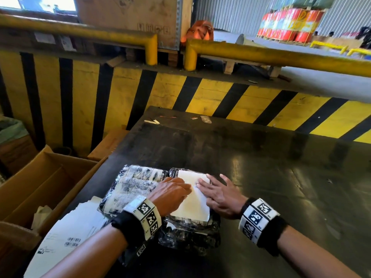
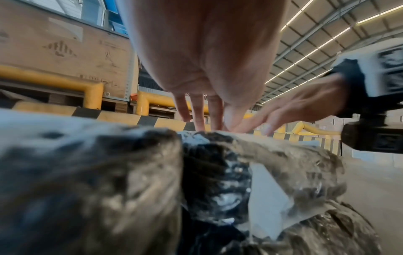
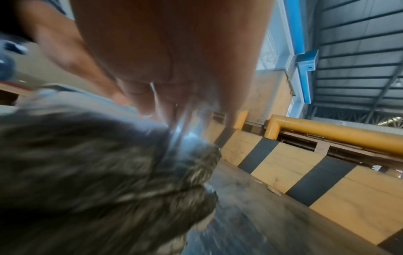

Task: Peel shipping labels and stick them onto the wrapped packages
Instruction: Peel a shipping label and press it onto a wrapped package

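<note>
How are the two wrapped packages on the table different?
The right package has a white label on top; the left package shows none. Both hands, left hand and right hand, press on the right package; the left package lies untouched. Both are wrapped in shiny plastic and lie side by side.

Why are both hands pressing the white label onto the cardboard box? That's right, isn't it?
Not quite. The left hand and the right hand do both press on the white label, but it lies on a plastic-wrapped package on the dark table, not on the cardboard box, which stands open off to the left. The head view shows this.
</note>
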